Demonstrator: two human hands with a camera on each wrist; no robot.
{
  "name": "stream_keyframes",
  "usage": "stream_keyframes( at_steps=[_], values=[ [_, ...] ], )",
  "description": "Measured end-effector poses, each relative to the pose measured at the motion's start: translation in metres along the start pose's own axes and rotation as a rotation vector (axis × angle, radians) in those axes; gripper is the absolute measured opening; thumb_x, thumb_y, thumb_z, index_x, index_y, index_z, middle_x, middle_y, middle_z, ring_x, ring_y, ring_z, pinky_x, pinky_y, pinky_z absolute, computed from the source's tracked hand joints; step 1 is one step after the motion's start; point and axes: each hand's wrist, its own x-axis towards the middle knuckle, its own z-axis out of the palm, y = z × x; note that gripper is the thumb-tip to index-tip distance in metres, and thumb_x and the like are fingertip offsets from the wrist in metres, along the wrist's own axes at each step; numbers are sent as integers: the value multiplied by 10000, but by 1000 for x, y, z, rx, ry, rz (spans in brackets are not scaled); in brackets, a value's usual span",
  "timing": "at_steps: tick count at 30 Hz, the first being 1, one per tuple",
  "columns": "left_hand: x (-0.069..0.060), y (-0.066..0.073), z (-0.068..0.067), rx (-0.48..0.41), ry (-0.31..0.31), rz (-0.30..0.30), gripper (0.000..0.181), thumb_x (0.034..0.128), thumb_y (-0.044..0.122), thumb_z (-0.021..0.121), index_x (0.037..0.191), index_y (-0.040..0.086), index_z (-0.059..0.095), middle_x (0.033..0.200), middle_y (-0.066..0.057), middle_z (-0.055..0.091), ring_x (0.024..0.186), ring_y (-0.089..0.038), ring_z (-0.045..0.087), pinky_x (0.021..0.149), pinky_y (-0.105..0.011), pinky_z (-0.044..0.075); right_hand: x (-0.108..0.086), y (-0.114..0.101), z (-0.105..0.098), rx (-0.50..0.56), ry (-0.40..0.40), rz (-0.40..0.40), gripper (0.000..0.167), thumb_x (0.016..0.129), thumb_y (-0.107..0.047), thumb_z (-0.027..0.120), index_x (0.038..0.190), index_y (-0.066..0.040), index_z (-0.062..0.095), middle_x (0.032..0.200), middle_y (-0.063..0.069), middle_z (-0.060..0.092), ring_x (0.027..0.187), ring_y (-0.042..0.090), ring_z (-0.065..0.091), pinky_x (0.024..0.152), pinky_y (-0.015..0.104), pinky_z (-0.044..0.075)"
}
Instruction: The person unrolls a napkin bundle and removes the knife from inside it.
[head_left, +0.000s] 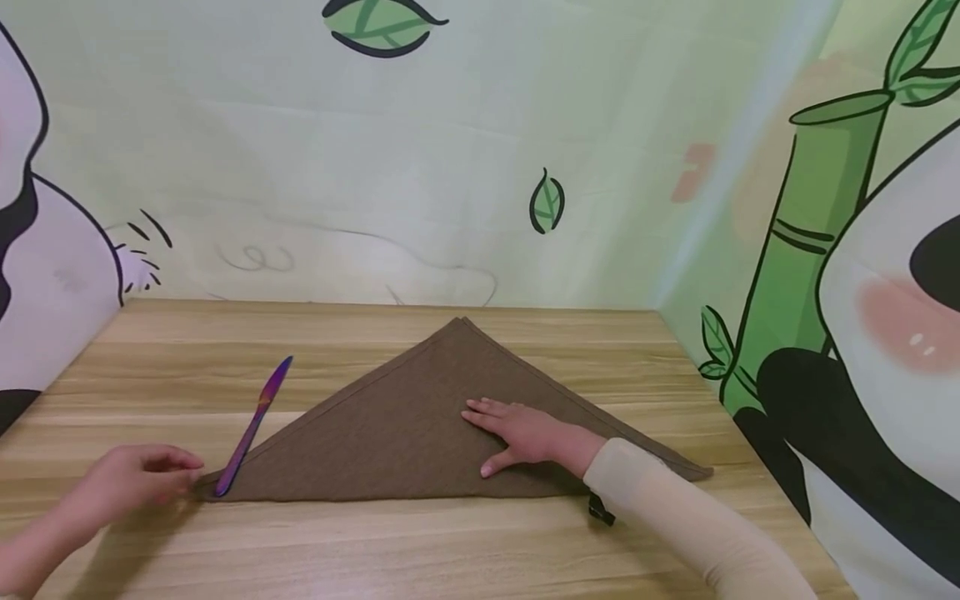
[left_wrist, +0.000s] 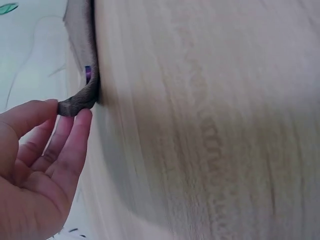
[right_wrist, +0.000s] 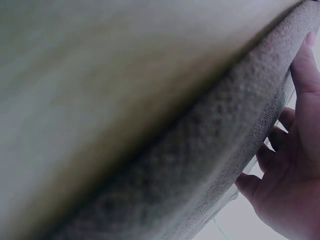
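A brown cloth napkin (head_left: 375, 442), folded into a triangle, lies on the table with its peak pointing away from me. My left hand (head_left: 138, 483) pinches the napkin's left corner between thumb and fingers; in the left wrist view that corner (left_wrist: 77, 102) is lifted slightly. Across the same end lies a purple iridescent table knife (head_left: 251, 429), its handle on the cloth and its blade reaching over the wood. With fingers spread, my right hand (head_left: 525, 433) rests on the right half of the napkin. The right wrist view shows the cloth's thick folded edge (right_wrist: 200, 135) beside that hand.
The wood-grain table (head_left: 360, 550) meets a pale green printed backdrop (head_left: 375, 167) with leaves, bamboo and pandas behind and at the sides. A small black strap or clip (head_left: 600, 510) shows under the right sleeve.
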Motion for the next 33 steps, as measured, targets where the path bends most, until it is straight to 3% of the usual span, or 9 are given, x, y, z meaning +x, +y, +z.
stream_keyframes(
  at_steps=[2,5,19,25,27,30,33],
  values=[
    [2,-3,-4,-86,-51,-36,381,1016,132,622,1241,-175,611,1082,-128,767,801,50,652,717,-220,602,0,0,-1,0,-4,3,897,926,-462,725,1622,-94,294,1719,126,230,1599,358,218,1259,596,291],
    [3,-7,-6,-146,-76,-67,416,1005,119,639,1268,-198,576,1077,-95,774,815,50,668,741,-222,611,0,1,-1,-6,2,0,906,922,-464,729,1621,-88,293,1718,133,233,1597,363,221,1255,601,294],
    [5,-7,-6,-70,-58,-68,346,981,92,642,1181,-189,616,849,42,731,715,-12,629,652,-224,578,0,1,-2,-2,-1,0,902,926,-460,725,1623,-91,288,1720,131,225,1599,364,215,1261,593,287],
    [15,0,-15,-21,-115,-75,429,1001,186,629,1259,-156,595,850,22,728,726,-17,607,628,-241,548,-1,2,-1,2,6,3,906,920,-456,734,1621,-88,293,1718,134,231,1596,370,220,1259,598,286],
    [22,1,-22,-80,-156,-75,490,1022,219,613,1322,-164,549,945,-24,774,772,5,647,678,-238,573,-1,2,-2,6,5,5,904,922,-456,731,1621,-90,293,1719,132,229,1597,368,218,1259,600,285],
    [33,1,-31,-236,-268,-84,552,1057,243,566,1398,-181,473,1126,-43,792,895,27,705,811,-238,609,-1,2,-2,7,0,7,900,926,-458,726,1623,-93,290,1720,128,225,1600,362,213,1261,599,284],
    [42,1,-35,-375,-374,-105,527,1072,227,530,1412,-173,479,1183,-14,778,979,-5,724,895,-259,611,-1,2,-2,9,-1,7,897,925,-454,729,1621,-92,295,1719,129,229,1600,362,214,1261,598,285]
  ],
)
